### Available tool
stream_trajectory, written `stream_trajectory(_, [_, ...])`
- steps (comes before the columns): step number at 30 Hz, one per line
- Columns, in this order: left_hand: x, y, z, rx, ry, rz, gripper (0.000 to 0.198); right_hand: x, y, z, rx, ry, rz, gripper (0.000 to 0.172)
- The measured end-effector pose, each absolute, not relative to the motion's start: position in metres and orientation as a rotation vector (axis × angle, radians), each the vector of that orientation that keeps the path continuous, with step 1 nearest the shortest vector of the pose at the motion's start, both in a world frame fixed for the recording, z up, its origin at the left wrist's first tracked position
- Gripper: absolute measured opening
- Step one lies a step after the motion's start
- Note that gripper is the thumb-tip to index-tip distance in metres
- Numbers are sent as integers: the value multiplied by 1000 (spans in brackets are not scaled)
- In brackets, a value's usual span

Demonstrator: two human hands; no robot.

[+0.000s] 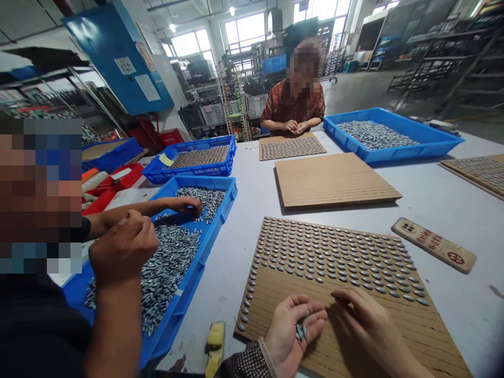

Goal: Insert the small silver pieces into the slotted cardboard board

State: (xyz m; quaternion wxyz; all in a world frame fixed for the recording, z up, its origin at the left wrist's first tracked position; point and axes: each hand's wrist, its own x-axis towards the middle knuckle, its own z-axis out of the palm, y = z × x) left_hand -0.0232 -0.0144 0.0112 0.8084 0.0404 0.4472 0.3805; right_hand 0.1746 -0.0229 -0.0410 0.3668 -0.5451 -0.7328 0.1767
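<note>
My left hand (pixel 295 328) lies palm up over the lower part of a corrugated cardboard board (pixel 315 299), fingers half curled. Several small grey spindle-shaped metal pieces (pixel 301 331) rest in its palm. Just to the right, my right hand (pixel 366 320) is closed in a pinch above the board, with the dark tip of one such piece showing between thumb and forefinger. Rows of the same metal pieces (pixel 331 252) cover the far half of the board, and a single column runs down its left edge. The board's near corner on the left is partly behind my sleeve.
At left, a co-worker's hands (pixel 124 247) reach over a blue tray (pixel 208 252) of loose pieces. Another person (pixel 295 105) sits opposite with a filled board (pixel 293 147). A cardboard stack (pixel 334 181), a printed plaque (pixel 433 244) and another blue tray (pixel 413 152) lie about.
</note>
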Motion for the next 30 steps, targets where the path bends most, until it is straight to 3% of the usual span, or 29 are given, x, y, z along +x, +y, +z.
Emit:
stream_trajectory(15, [-26,-16,6,-90,921,1010,21,182,-18,-42,-1431,-1874,468,17])
stream_trajectory(25, [-25,-25,11,20,950,877,21,184,-11,-50,-1441,-1881,469,15])
stream_trajectory(30, [-21,-23,9,73,945,825,19,179,-2,-56,-1429,-1978,306,19])
